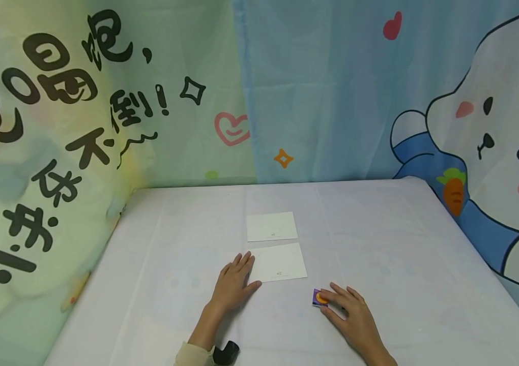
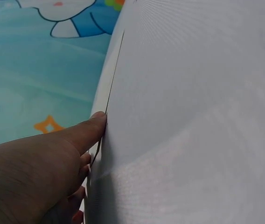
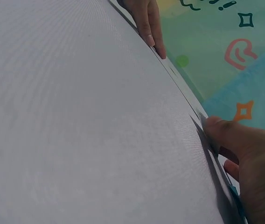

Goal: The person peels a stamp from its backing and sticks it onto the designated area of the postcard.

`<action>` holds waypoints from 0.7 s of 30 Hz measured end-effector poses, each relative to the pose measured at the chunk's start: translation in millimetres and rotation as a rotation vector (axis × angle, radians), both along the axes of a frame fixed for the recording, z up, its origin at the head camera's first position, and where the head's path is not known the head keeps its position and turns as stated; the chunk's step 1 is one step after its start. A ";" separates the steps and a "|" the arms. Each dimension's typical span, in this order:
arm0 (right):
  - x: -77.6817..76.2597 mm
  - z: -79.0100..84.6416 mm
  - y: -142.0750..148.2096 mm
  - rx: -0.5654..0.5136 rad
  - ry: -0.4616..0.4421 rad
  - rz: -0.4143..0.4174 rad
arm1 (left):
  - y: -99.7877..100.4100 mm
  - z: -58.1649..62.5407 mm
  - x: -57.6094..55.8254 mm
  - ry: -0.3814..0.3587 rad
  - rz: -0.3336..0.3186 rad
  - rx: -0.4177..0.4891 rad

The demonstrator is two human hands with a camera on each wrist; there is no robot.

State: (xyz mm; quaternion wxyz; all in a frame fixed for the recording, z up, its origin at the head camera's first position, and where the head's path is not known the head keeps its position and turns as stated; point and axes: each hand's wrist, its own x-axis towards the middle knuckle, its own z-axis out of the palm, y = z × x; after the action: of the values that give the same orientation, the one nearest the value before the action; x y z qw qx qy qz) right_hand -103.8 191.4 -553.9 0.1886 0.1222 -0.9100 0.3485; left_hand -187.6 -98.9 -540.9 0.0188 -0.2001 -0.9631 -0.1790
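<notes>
Head view: touching nearer white card [image 1: 280, 262] along its left side with straight-fingered left hand [image 1: 234, 284], likely steadying it; pinching small purple card [image 1: 316, 298], near white card's lower-right corner, with right hand [image 1: 350, 311], presumably for control.

Place: a booth-like corner, building unclear
Curtains [image 1: 319, 91]: printed with a cartoon animal [image 1: 497, 168] and lettering [image 1: 58, 185]
Counter [image 1: 378, 254]: covered in white

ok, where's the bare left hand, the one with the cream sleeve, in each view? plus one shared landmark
Head: left hand, below centre, slightly left.
Left wrist: left hand, lower left corner.
Right wrist: left hand, top middle, cut by frame.
Landmark: printed orange four-pointed star: near centre in head, left in left wrist, right in right wrist.
</notes>
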 end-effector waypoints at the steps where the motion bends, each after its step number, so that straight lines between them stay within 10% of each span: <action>1: 0.2 -0.1 -0.2 -0.005 0.007 0.002 | -0.1 0.0 0.0 0.002 0.000 0.001; 21: -0.4 3.2 -0.7 -0.072 0.157 0.049 | 1.4 0.6 1.2 0.004 -0.016 0.061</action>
State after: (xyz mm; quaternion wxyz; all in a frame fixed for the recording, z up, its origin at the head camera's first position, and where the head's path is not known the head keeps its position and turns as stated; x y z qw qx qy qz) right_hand -104.1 190.7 -550.7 0.2553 0.1645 -0.8759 0.3749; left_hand -186.4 -97.5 -540.3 0.0254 -0.2077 -0.9555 -0.2082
